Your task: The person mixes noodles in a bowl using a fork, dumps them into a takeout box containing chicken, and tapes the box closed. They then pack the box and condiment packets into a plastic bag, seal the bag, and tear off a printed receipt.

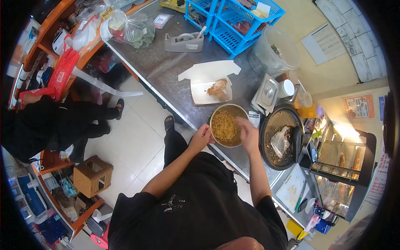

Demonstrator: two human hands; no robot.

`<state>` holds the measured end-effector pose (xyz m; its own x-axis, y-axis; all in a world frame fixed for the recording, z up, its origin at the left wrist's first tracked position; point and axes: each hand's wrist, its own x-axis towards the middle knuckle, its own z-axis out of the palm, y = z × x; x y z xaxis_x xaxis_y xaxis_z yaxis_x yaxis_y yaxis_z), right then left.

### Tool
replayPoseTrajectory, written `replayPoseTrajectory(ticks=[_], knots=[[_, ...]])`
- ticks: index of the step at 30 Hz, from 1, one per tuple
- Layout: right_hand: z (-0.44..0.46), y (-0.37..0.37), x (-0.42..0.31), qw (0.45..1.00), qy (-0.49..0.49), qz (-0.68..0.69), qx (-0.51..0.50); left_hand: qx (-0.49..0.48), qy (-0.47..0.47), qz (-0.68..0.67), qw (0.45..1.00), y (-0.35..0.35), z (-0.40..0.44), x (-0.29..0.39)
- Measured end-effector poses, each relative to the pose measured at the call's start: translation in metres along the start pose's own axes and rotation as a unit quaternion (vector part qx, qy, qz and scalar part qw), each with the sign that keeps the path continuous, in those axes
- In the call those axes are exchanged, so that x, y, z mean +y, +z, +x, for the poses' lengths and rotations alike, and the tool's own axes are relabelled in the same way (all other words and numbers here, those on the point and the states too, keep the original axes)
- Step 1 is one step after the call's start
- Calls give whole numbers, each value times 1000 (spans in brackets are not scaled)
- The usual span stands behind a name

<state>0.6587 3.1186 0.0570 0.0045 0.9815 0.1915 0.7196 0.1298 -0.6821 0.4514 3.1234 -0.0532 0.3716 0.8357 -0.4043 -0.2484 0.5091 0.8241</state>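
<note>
A round metal bowl [235, 109] of noodles [225, 126] stands at the near edge of the metal table. My left hand [202, 136] is closed on the bowl's left rim. Over the right side of the bowl is my right hand [248, 134], its fingers bunched and slightly blurred; what they hold, if anything, is hidden. Just beyond the bowl sits an open white takeaway box [200, 94] with a brown piece of food [218, 90] inside. A small printed paper [254, 118] lies right of the bowl.
To the right are a round dark pan [266, 152] holding a plastic bag [280, 142], metal containers [265, 93] and a lit display case [341, 166]. Blue stacked baskets [233, 37] and a tape dispenser [183, 44] stand behind. Another person [62, 121] in black is at the left.
</note>
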Motion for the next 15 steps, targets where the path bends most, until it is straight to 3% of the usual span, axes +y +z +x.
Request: replayPoseTrajectory(ticks=[2, 5, 9, 11, 14, 15], knots=[[-9, 3, 8, 991, 22, 29, -129, 3, 6, 3, 1000, -2, 2, 1], [-12, -25, -14, 983, -51, -11, -174, 11, 5, 1, 1000, -1, 1, -7], [-9, -56, -31, 990, 18, 6, -140, 9, 9, -3, 1000, -2, 3, -5], [-12, -44, -38, 984, 24, 34, -173, 3, 7, -5, 1000, -3, 3, -8], [-12, -4, -34, 986, 30, 73, -148, -7, 1, 2, 1000, -3, 2, -3], [-8, 3, -26, 994, 18, 53, -91, -13, -3, 3, 1000, -4, 2, -3]])
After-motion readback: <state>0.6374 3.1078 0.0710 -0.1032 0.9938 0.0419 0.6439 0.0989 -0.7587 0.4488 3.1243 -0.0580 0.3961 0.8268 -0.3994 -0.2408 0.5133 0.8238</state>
